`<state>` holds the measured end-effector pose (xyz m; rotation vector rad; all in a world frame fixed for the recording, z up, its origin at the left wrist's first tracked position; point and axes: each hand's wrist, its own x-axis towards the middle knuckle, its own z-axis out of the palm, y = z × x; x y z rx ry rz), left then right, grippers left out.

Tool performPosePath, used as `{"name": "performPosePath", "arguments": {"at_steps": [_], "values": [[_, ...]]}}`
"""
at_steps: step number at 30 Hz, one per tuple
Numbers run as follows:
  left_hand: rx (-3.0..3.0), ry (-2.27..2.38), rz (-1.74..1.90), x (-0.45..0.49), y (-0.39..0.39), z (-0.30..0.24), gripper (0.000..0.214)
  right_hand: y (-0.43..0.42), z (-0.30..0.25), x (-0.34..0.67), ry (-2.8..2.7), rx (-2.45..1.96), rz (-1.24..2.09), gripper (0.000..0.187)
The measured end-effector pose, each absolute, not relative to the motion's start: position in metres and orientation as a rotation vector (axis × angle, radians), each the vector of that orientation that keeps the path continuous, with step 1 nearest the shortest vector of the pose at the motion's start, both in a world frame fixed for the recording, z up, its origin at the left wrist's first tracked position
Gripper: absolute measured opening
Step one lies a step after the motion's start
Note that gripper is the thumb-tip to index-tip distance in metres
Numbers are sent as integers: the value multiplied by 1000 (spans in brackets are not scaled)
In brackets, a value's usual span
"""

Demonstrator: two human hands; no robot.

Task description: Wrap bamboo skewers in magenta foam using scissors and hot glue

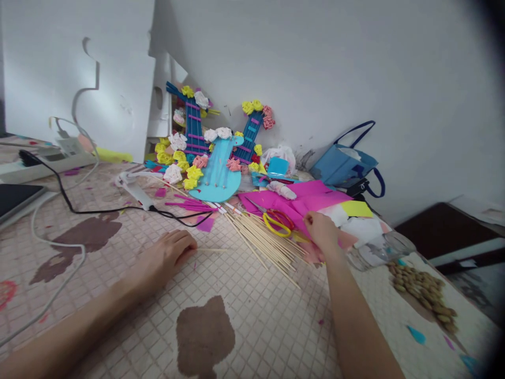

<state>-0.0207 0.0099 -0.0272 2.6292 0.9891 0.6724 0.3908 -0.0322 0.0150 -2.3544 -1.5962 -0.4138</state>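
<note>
My left hand (171,253) rests on the table with its fingers curled, closed on a thin wooden stick (213,250) that points to the right. Over the front edge of the magenta paper (315,192), my right hand (322,230) has its fingers bent together; what they hold, if anything, is hidden. Between both hands lies a spread bundle of bamboo sticks (264,239). Yellow-handled scissors (278,223) lie on the bundle and paper, close to my right hand. Behind the sticks leans a light-blue guitar-shaped craft piece (219,173) with paper flowers.
Dark-blue stick panels (195,126) with flowers stand against the wall. A blue bag (343,163) and a pile of nuts (422,292) are at right. A white gadget (136,192), black cable (98,211) and power strip (51,163) occupy the left. The tablecloth (276,326) has torn patches.
</note>
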Motion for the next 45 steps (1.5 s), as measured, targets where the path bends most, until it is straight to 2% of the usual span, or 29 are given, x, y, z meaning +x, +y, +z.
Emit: {"name": "performPosePath", "arguments": {"at_steps": [10, 18, 24, 27, 30, 34, 38, 42, 45], "values": [[2669, 1055, 607, -20, 12, -28, 22, -53, 60, 381, -1440, -2071, -536, 18], [2680, 1163, 639, -22, 14, -30, 18, -66, 65, 280, -2209, -1361, 562, 12], [2598, 1111, 683, -27, 18, -30, 12, -75, 31, 222, -2483, -1080, 755, 13], [2571, 1028, 696, -32, 23, -28, 11, -77, 23, 215, -2530, -1071, 803, 12], [2543, 1001, 717, -36, 26, -22, 19, -75, 29, 221, -2434, -1149, 875, 21], [2428, 1200, 780, -45, 23, -8, 24, -70, 44, 241, -2314, -1330, 806, 19], [2186, 1420, 657, -60, 5, 7, 34, -73, 47, 264, -2423, -1416, 724, 16], [2097, 1331, 444, -73, -26, 12, 36, -84, 34, 280, -2511, -1473, 699, 23], [2036, 1246, 350, -72, -48, 3, 38, -90, 23, 283, -2517, -1516, 666, 17]]}}
